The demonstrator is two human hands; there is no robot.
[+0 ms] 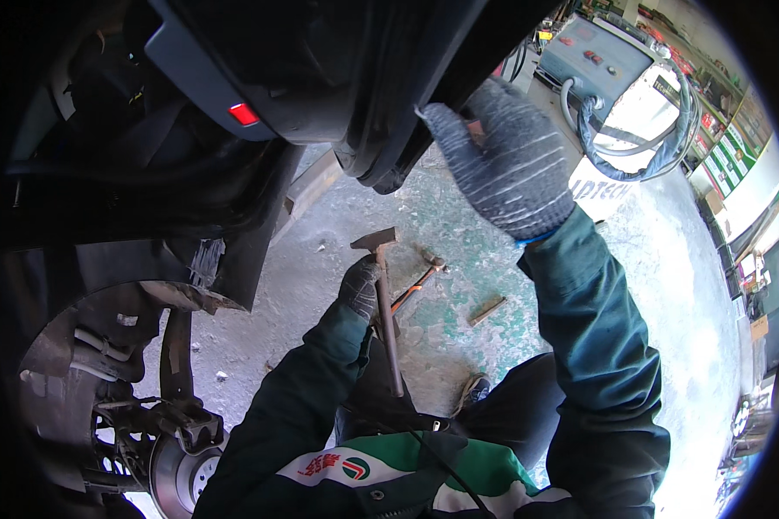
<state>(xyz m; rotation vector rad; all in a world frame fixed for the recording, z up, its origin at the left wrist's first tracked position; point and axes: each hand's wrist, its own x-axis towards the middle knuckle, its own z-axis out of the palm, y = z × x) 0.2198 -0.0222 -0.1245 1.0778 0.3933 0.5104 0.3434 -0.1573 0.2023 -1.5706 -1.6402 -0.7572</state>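
My left hand (361,285), in a dark knit glove, is closed round a hammer (387,322) just below its head. The hammer's wedge-shaped metal head points up and away, and its long handle slants down toward my lap. Higher up on the right, my right hand (515,160) wears a grey striped glove. Its thumb stretches apart from the fingers, close against the edge of the dark car door (433,91); whether it touches is unclear. Some of its fingertips are hidden. On the floor just beyond my left hand lies a second hammer (419,284) with an orange-and-black handle.
A short bar (488,311) lies on the worn concrete floor (320,238). To the left are the car's scraped body panel (206,262) and an exposed brake disc (177,471). A grey machine (593,62) with coiled cables stands at the upper right, before cluttered shelves.
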